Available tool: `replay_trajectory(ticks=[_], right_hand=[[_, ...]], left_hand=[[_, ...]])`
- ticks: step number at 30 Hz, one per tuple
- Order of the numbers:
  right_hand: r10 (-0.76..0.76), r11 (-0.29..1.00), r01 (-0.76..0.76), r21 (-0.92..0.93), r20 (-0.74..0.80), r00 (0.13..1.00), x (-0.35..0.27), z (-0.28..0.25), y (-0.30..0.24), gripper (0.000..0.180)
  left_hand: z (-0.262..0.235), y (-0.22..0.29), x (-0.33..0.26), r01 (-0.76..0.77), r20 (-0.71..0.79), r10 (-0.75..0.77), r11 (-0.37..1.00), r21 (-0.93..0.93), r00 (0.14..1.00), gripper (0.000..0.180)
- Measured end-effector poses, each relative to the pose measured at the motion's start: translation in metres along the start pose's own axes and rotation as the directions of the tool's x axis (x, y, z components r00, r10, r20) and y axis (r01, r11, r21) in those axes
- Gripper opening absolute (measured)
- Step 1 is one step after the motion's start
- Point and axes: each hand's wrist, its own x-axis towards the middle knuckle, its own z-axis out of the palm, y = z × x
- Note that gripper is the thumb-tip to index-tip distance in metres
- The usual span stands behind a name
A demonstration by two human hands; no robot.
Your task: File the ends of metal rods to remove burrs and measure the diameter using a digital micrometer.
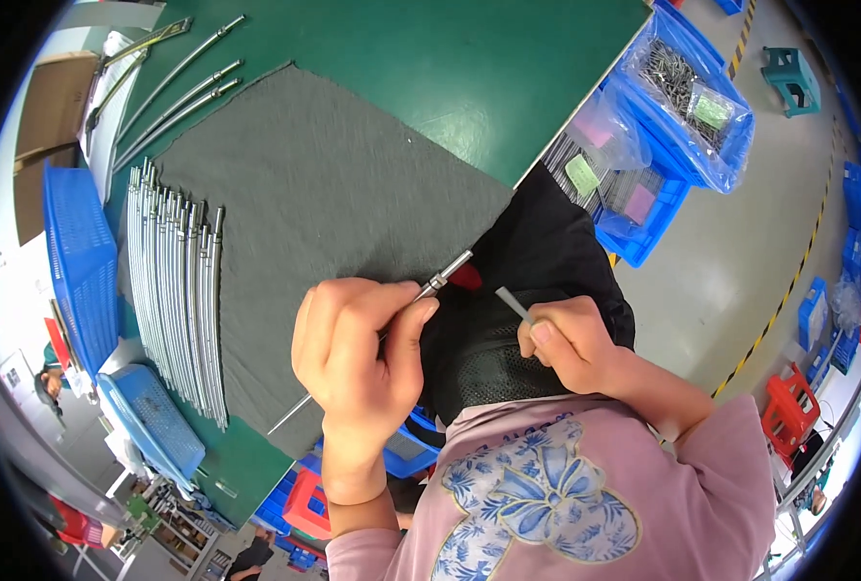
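Observation:
Between thumb and fingers, my left hand [358, 349] pinches a slim metal rod [447, 275]. Its stepped, collared end sticks out to the upper right, and its thin tail comes out below the hand over the grey cloth [353, 174]. My right hand [577, 347] is closed around a narrow flat grey strip [513, 303], whose squared end points up and left toward the rod. The two pieces are apart. What is inside the right fist is hidden. A small red thing [466, 276] lies behind the rod's tip; its kind I cannot make out.
Many similar metal rods [174, 300] lie side by side at the cloth's left, with several more beyond on the green table [411, 58]. Blue baskets [80, 252] line the left edge. At right, blue bins [740, 155] hold small metal parts and rods. Stools [790, 412] stand farther off.

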Motion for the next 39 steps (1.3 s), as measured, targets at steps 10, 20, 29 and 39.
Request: replay_trajectory(ticks=[10, 20, 29, 39], right_hand=[[-0.116, 0.993, 0.118, 0.025, -0.059, 0.991, 0.009, -0.002, -0.017, 0.022], [-0.187, 0.982, 0.183, -0.042, -0.119, 0.975, 0.020, 0.012, -0.026, 0.021], [-0.124, 0.987, 0.113, -0.117, -0.094, 0.988, 0.025, 0.019, -0.032, 0.017], [-0.054, 0.958, 0.009, -0.287, -0.146, 0.988, 0.050, 0.023, -0.055, 0.013]], left_hand=[[-0.001, 0.000, 0.002, -0.017, 0.022, 0.018, 1.000, -0.023, 1.000, 0.018], [0.000, 0.001, 0.001, -0.006, 0.000, 0.006, 1.000, -0.030, 1.000, 0.018], [0.002, 0.002, 0.000, -0.005, -0.017, 0.004, 0.999, -0.054, 1.000, 0.020], [0.006, 0.000, 0.001, -0.088, -0.073, 0.084, 0.995, -0.044, 0.994, 0.019]])
